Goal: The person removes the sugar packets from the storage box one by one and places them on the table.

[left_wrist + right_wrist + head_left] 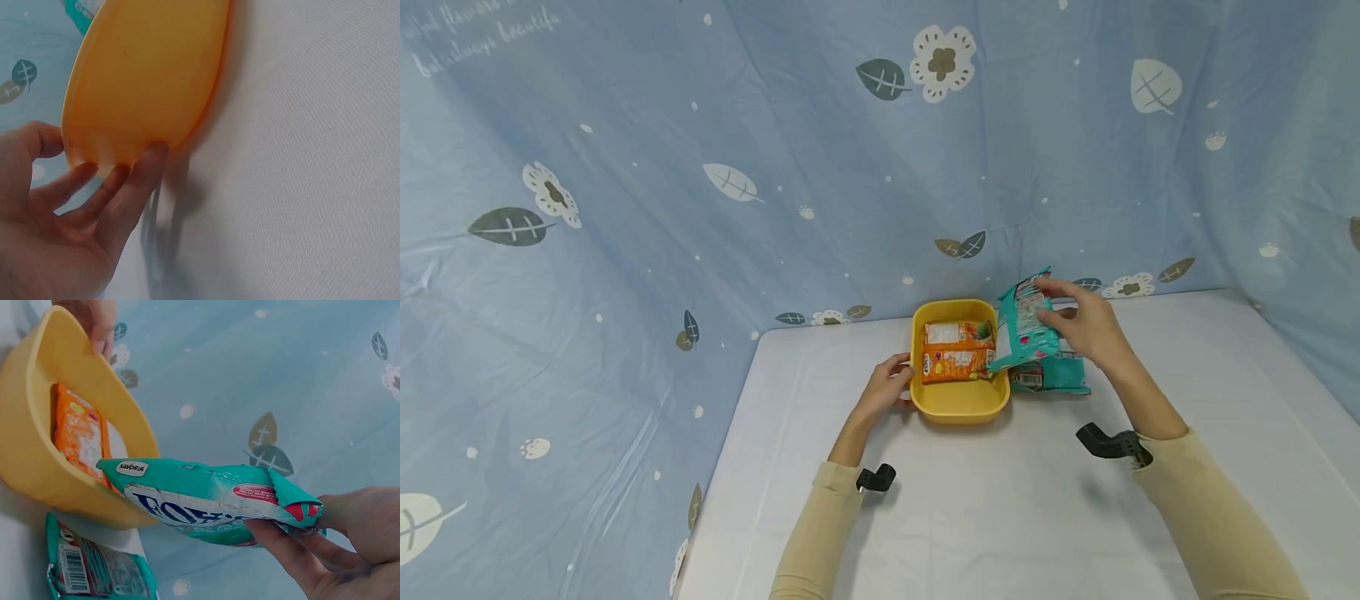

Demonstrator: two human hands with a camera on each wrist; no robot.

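A yellow tub (961, 407) stands on the white table and holds orange snack packets (955, 354). My left hand (887, 385) holds the tub's left side: its fingers (134, 181) lie against the outer wall (144, 75) and its thumb (95, 322) sits on the rim. My right hand (1086, 325) pinches one end of a teal candy packet (1025, 321), which hangs tilted over the tub's right rim. In the right wrist view that packet (206, 500) points into the tub (37, 456) above the orange packets (78, 434). A second teal packet (1056, 375) lies flat on the table just right of the tub.
A blue cloth (775, 167) printed with leaves and flowers hangs behind and to the left of the table. The table's left edge (722, 467) drops off near my left sleeve. Black camera mounts (1112, 442) sit on both wrists.
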